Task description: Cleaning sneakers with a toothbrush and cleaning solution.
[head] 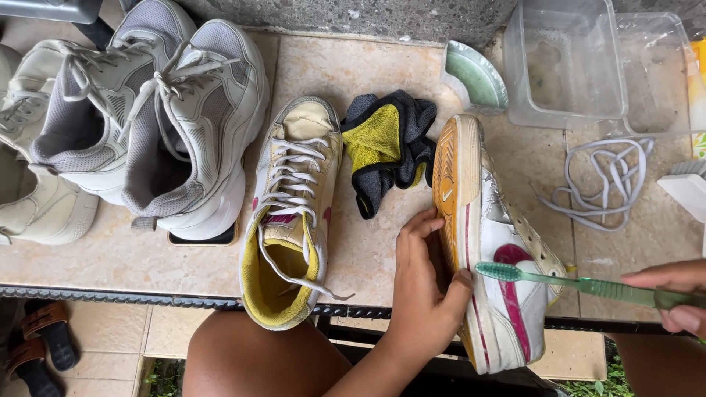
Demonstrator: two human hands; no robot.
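A bare knee (257, 360) sits nearest. Just beyond, the left hand (423, 294) is closed around the sole edge of a white sneaker (493, 242) tipped on its side. The right hand (673, 294) pinches a green toothbrush (581, 284), bristles at the sneaker's upper. Left lies its laced mate (294, 213); far, a rag (386, 147); right, loose laces (607, 176).

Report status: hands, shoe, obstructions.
Left hand gripping tilted white-and-pink sneaker by the sole. Right hand holding green toothbrush, bristles at its side. Loose laces and cloth lie apart.
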